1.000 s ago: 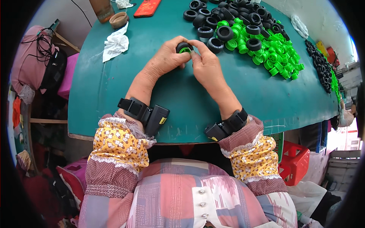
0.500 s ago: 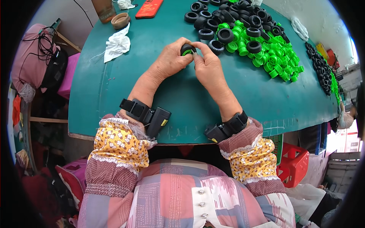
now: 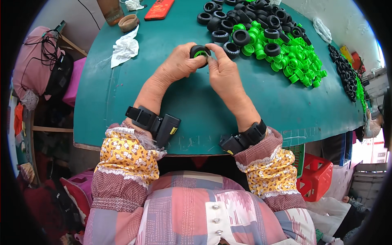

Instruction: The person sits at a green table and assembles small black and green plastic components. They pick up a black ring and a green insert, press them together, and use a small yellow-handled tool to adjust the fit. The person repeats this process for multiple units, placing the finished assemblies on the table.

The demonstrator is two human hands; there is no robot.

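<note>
Between my two hands, above the green tabletop (image 3: 122, 98), is a small black toy tyre (image 3: 195, 49) with a bright green wheel hub (image 3: 200, 53) inside its ring. My left hand (image 3: 178, 62) grips it from the left, thumb across the hub. From the right, my right hand (image 3: 224, 67) pinches the tyre's edge with thumb and forefinger. Part of the hub is hidden by my thumbs. Just beyond my right hand lies a loose black tyre (image 3: 231, 50), at the near edge of a heap of black tyres (image 3: 241, 37) and green wheel hubs (image 3: 295, 61).
A crumpled white tissue (image 3: 125, 47), a round brown lid (image 3: 128, 23) and a red phone (image 3: 159, 9) lie at the far left. A clear plastic bag (image 3: 322, 30) sits at the far right edge. Red plastic stools (image 3: 316, 175) stand below right.
The tyre has turned so that more of its open face and the green hub shows. My left hand has shifted slightly left and down.
</note>
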